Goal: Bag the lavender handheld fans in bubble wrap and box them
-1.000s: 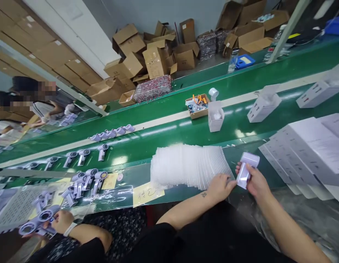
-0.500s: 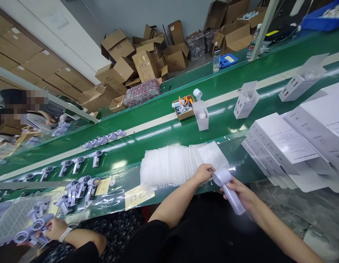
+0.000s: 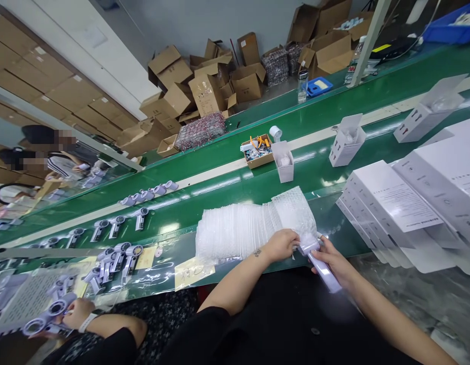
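Lower right of centre, our right hand (image 3: 337, 261) wraps its fingers round the lilac device (image 3: 326, 275); our left hand (image 3: 282, 245) pinches the near edge of the bubble pouch (image 3: 298, 210). Should the device's head snag there, film could crease, dragging the central pouch stack (image 3: 235, 230) askew.
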Motion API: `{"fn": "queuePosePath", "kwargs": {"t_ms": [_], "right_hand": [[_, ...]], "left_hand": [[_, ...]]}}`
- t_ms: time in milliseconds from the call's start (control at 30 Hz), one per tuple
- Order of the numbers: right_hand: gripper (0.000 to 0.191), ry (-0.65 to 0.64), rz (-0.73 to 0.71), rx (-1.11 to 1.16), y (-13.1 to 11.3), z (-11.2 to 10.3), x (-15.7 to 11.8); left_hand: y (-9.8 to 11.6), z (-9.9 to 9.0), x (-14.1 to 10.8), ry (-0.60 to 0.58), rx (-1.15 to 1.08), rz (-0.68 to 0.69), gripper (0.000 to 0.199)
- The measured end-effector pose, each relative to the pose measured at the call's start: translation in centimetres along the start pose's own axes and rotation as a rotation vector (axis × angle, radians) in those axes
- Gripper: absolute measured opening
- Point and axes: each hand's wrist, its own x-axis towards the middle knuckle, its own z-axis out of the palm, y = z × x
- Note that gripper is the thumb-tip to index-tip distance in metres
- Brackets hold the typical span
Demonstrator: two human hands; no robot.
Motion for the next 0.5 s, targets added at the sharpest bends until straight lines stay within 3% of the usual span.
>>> {"fn": "queuePosePath", "kwargs": {"t_ms": [100, 267, 433, 500], "right_hand": [[0.046, -0.014, 0.039, 0.054, -0.3, -0.3, 0.2], [0.031, 0.063, 0.106, 0.185, -0.2, 0.0, -0.3], [0.033, 0.074, 0.032, 0.221, -1.0, 0.9, -0.5], [0.038, 0.07, -0.026, 0.197, -1.5, 0.8, -0.2]], "left_hand": [[0.2, 0.1, -0.7, -0.022, 0.132, 0.117, 0.017], [-0.9, 1.6, -0.9, 0.089, 0.368, 0.206, 0.021], [-1.9, 2.4, 0.3, 0.262, 0.501, 0.119, 0.024], [-1.4, 2.6, 0.6, 0.253, 0.481, 0.183, 0.025]]}}
